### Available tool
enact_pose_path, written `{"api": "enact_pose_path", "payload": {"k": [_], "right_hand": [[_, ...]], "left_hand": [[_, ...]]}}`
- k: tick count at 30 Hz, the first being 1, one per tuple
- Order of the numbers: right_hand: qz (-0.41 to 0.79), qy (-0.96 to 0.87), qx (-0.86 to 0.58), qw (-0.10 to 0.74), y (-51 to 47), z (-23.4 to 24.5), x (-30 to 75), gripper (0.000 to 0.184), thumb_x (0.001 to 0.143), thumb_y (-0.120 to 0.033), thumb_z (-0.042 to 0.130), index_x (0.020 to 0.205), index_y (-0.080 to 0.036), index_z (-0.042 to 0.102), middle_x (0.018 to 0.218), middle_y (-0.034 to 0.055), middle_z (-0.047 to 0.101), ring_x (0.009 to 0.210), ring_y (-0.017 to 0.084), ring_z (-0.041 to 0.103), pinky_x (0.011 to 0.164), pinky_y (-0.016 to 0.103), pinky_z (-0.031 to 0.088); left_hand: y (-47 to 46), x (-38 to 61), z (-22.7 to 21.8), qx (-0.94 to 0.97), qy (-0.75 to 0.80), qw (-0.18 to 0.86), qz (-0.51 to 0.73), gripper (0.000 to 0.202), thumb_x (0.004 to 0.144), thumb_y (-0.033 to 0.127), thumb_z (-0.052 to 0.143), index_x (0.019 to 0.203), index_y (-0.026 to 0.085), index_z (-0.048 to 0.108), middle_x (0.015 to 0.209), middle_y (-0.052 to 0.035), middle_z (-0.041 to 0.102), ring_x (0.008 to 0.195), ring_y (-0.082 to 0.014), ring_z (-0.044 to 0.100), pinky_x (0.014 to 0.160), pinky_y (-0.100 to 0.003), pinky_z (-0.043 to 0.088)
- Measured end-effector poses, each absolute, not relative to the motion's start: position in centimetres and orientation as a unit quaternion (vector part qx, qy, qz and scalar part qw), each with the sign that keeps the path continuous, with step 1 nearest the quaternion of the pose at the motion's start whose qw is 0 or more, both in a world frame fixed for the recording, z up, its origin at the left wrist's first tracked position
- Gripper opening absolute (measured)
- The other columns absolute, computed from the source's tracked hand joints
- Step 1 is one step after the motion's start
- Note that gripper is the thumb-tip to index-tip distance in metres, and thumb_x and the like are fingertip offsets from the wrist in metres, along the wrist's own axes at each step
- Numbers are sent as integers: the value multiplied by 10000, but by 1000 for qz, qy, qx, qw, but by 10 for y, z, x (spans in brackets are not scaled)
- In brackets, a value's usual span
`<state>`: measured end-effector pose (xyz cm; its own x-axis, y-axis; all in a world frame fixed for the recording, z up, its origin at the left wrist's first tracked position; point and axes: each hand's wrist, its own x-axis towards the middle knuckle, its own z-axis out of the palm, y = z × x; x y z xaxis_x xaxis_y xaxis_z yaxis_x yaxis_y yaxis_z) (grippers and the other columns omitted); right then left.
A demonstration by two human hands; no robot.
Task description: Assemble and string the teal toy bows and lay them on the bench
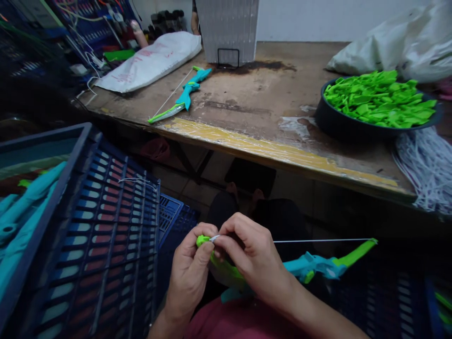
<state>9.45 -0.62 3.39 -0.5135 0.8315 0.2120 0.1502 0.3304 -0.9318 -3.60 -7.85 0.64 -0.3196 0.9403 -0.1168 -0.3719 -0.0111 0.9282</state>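
Note:
Across my lap lies a toy bow (314,266) with a teal grip and green limbs. My left hand (192,263) is closed round the green tip of its left limb. My right hand (252,249) pinches the white bowstring (323,240) right beside that tip, finger and thumb close to the left thumb. From there the string runs taut to the green tip at the far right. The bow's middle is partly hidden behind my right hand and wrist. A second toy bow (190,92), strung, rests on the workbench (243,103) ahead.
A dark basin (353,131) heaped with green plastic parts stands at the bench's right, above a bundle of white strings (429,169). On the left is a blue crate (95,226) holding teal parts. White sacks (151,61) and a grey panel (228,30) are at the back.

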Motion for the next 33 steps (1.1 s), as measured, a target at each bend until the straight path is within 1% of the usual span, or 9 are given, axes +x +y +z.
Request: {"api": "enact_pose_path", "payload": {"k": [7,10,13,16,19,21,24,28,33], "right_hand": [[399,-796,-293,349,-10,32,98,173,1012,-159,524,849,-163,581,819,24,581,717,124,543,624,242,454],[388,-818,-240,350,-5,40,102,185,1014,-92,448,925,-155,597,960,67,616,854,149,580,725,267,512],[331,-849,-171,376,2,44,103,159,1022,-105,451,1008,-144,605,1089,105,641,975,179,590,826,314,536],[292,-871,-153,363,6,44,101,195,1044,-143,424,972,-145,605,962,85,638,852,166,559,732,297,521],[353,-843,-193,357,5,44,101,158,1040,-156,446,960,-161,582,889,50,620,790,141,553,663,259,492],[399,-807,-231,368,4,44,101,109,1028,-170,492,950,-177,568,860,25,612,782,127,572,657,240,492],[378,-801,-253,388,2,43,101,145,1020,-171,524,886,-181,578,847,25,597,785,127,571,660,240,492],[311,-825,-236,409,0,36,99,141,1022,-158,516,948,-165,636,895,65,615,831,155,565,686,272,510],[318,-806,-230,443,-6,25,98,126,994,-103,517,967,-163,625,905,71,634,837,161,575,703,289,515]], "left_hand": [[-73,-31,9,220,508,497,668,205,880,324,746,775,163,674,791,-7,568,666,-104,515,591,-185,454],[-71,-34,13,215,496,525,657,218,849,331,771,758,149,691,771,-16,592,641,-104,518,583,-191,454],[-69,-38,17,212,473,561,646,232,790,326,823,746,136,697,754,-23,601,672,-112,535,611,-186,459],[-68,-40,18,205,465,569,646,249,766,324,846,722,135,690,715,-7,574,635,-96,506,587,-176,436],[-70,-40,15,228,481,543,650,212,808,312,818,742,144,707,752,-16,603,662,-104,532,607,-182,443],[-72,-40,12,263,485,531,643,181,865,300,765,773,152,716,774,-20,612,662,-105,537,614,-191,446],[-74,-39,10,303,477,528,634,180,920,294,702,804,157,712,795,-23,604,669,-108,530,621,-202,446],[-73,-37,12,280,461,542,645,193,927,301,692,800,155,681,763,-12,565,657,-106,507,613,-205,439],[-70,-34,13,258,446,562,647,238,913,319,703,755,152,641,724,3,532,602,-91,470,565,-199,415]]}}
